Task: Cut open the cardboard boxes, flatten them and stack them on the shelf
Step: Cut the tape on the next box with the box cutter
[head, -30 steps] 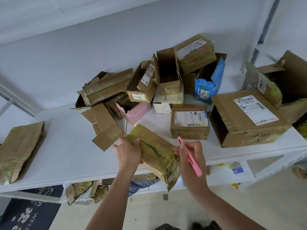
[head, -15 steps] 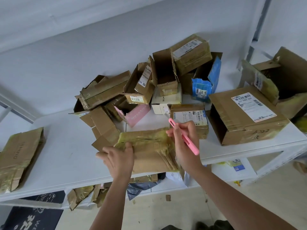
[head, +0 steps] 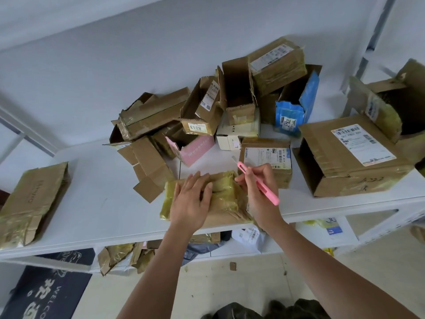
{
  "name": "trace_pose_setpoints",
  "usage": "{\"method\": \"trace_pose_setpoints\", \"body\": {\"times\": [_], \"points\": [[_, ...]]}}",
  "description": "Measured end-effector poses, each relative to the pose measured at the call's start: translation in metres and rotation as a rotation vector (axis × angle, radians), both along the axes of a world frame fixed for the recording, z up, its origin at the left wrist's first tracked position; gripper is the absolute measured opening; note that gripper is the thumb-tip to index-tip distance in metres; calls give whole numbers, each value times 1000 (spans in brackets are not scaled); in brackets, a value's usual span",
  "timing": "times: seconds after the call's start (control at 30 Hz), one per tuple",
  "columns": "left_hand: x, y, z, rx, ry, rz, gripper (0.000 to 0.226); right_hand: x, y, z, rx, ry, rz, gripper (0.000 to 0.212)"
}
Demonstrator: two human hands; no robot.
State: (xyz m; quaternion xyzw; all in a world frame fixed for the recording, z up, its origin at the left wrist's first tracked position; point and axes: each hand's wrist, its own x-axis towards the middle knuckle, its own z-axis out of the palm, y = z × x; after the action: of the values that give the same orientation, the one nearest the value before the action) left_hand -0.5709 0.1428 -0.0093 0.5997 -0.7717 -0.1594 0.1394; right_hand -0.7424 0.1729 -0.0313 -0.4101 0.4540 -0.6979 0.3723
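The taped box (head: 220, 199) lay flat at the front edge of the white shelf (head: 96, 203). The left hand (head: 190, 201) pressed on it with straight fingers. The right hand (head: 257, 189), at the box's right end, gripped a pink cutter (head: 258, 183). Beyond the box stood a heap of opened cartons (head: 207, 116).

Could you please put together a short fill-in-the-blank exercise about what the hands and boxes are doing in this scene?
1. The right hand holds a slim cutter whose plastic handle is ____ in colour.
2. The left hand rests flat on the yellow-taped flattened cardboard box, which lies at the ____ edge of the white shelf.
3. The small brown open box in the pile carries a label numbered ____.

Missing words: pink; front; 8813
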Motion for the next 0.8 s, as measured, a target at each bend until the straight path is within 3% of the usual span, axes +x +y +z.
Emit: {"method": "trace_pose_setpoints", "body": {"times": [0.27, 0.4, 0.63, 0.8], "points": [[1, 12, -2, -129, -76, 123, 67, -1, 12, -13, 79, -6, -19, 12], [7, 16, -5, -187, -104, 239, 65, 12, 0, -6, 89, -41, 49, 10], [7, 9, -8, -153, -26, 245, 61, -16, 12, 0, 193, -332, 113, 13], [9, 9, -11, -134, 35, 251, 60, -19, 27, 9, 141, -230, 187, 20]]}}
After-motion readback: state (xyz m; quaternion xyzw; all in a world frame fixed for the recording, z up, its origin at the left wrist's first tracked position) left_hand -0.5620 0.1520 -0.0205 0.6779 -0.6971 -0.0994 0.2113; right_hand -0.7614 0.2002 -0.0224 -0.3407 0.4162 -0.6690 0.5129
